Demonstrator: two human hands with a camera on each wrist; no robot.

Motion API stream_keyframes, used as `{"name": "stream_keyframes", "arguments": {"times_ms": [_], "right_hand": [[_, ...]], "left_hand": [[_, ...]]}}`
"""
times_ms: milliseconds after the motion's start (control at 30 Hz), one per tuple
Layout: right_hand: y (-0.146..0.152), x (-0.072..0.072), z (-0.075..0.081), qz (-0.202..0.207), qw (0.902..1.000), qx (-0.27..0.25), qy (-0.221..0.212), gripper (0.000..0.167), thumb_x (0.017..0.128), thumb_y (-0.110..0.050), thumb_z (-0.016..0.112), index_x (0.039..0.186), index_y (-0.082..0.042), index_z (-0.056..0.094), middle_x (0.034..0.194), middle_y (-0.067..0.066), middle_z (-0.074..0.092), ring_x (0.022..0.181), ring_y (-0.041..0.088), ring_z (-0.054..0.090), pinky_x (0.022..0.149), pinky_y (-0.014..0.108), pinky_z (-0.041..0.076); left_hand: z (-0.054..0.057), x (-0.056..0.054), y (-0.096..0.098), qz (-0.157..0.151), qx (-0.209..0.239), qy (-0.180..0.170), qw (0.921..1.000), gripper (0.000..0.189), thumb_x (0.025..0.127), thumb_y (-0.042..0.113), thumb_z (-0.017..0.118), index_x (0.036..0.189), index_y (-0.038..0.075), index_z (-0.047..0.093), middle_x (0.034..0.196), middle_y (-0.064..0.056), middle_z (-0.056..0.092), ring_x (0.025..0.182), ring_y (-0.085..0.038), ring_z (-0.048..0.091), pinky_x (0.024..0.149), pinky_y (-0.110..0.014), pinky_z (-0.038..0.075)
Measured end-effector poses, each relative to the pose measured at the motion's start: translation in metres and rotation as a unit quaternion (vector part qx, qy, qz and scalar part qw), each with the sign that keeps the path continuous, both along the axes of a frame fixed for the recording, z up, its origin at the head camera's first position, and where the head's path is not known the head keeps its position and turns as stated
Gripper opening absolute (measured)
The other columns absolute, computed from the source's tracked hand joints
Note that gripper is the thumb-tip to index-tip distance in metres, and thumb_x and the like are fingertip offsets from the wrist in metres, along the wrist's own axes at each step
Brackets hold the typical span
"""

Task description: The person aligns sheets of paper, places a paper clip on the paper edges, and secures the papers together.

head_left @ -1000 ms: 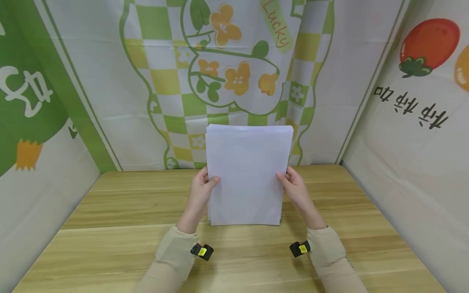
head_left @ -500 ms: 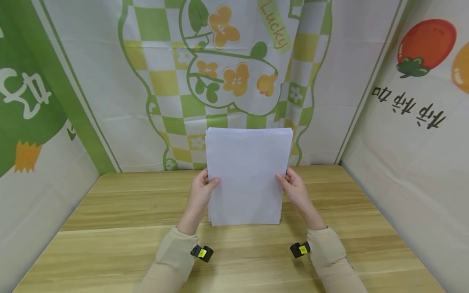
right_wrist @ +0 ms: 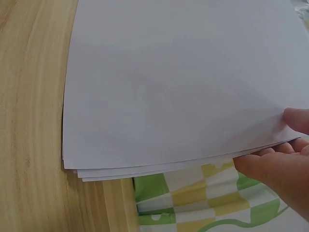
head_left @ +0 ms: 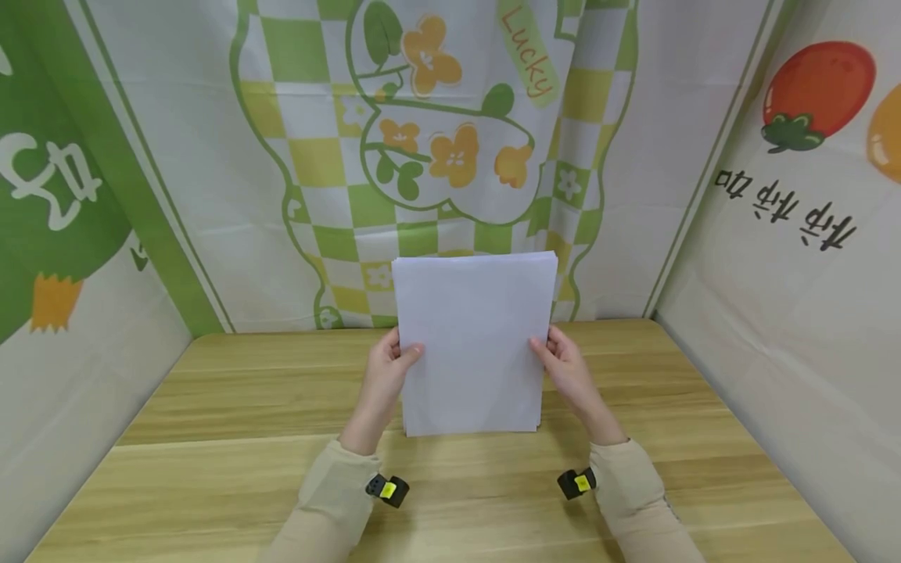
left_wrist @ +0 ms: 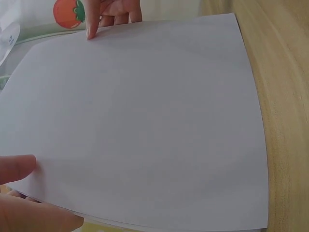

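A stack of white paper sheets (head_left: 473, 344) stands nearly upright, its lower edge at the wooden table. My left hand (head_left: 388, 367) grips its left side, thumb on the front face and fingers behind. On the opposite side my right hand (head_left: 566, 366) holds the stack the same way. Up close in the left wrist view, the front sheet (left_wrist: 154, 116) is blank and bows slightly. Several sheet edges (right_wrist: 120, 173) show a little out of line at a lower corner in the right wrist view. Most of the fingers are hidden behind the paper.
The wooden table (head_left: 246, 485) spreads in front and to both sides. Behind it hangs a patterned cloth (head_left: 303, 156) with green checks and flowers. Printed side panels (head_left: 795, 313) stand at left and right. A small black camera (head_left: 389, 489) sits on each wrist.
The stack's top edge has come down a little and now slants slightly, left corner lower. Both hands keep their grip and have shifted only slightly.
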State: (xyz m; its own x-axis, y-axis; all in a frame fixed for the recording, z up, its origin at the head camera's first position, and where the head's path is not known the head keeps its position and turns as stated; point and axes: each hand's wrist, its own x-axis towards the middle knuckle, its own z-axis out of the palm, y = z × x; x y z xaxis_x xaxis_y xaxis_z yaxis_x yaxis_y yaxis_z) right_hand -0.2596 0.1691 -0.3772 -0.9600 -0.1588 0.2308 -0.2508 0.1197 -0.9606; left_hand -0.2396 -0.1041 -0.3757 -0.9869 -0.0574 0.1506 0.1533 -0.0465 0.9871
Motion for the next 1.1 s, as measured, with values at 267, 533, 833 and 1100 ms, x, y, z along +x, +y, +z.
{"name": "stream_keyframes", "arguments": {"times_ms": [267,533,833,1100], "right_hand": [[0.0,0.0,-0.005,0.008,0.9999,0.009,0.003,0.043,0.099,-0.013,0.048,0.138,0.003,0.04,0.131,0.025,0.053,0.117,0.025,0.053,0.09,0.028,0.05],[0.0,0.001,-0.008,-0.006,0.9997,0.024,-0.009,0.041,0.099,-0.016,0.049,0.135,0.003,0.044,0.128,0.026,0.055,0.112,0.022,0.056,0.089,0.031,0.05],[0.001,0.002,-0.014,-0.017,0.9986,0.047,-0.017,0.042,0.099,-0.016,0.05,0.136,0.003,0.044,0.128,0.026,0.056,0.113,0.027,0.056,0.091,0.036,0.05],[0.001,0.002,-0.022,-0.015,0.9988,0.043,-0.019,0.041,0.099,-0.01,0.048,0.136,0.006,0.041,0.13,0.028,0.053,0.118,0.032,0.053,0.096,0.04,0.048]], "left_hand": [[-0.004,0.0,-0.002,-0.01,-0.001,-0.002,0.9999,0.042,0.092,0.002,0.057,0.133,-0.002,0.048,0.128,-0.021,0.055,0.118,-0.028,0.052,0.104,-0.043,0.038],[-0.009,0.0,-0.002,-0.012,0.0,-0.008,0.9999,0.054,0.09,-0.001,0.057,0.14,-0.005,0.038,0.133,-0.024,0.051,0.122,-0.03,0.05,0.107,-0.044,0.036],[-0.018,0.001,-0.003,-0.007,0.001,-0.021,0.9998,0.05,0.089,-0.003,0.058,0.137,-0.006,0.043,0.129,-0.024,0.055,0.115,-0.026,0.054,0.102,-0.04,0.04],[-0.023,0.002,-0.001,0.003,-0.009,-0.027,0.9996,0.044,0.086,-0.004,0.06,0.129,-0.007,0.05,0.125,-0.026,0.057,0.11,-0.026,0.056,0.098,-0.041,0.042]]}}
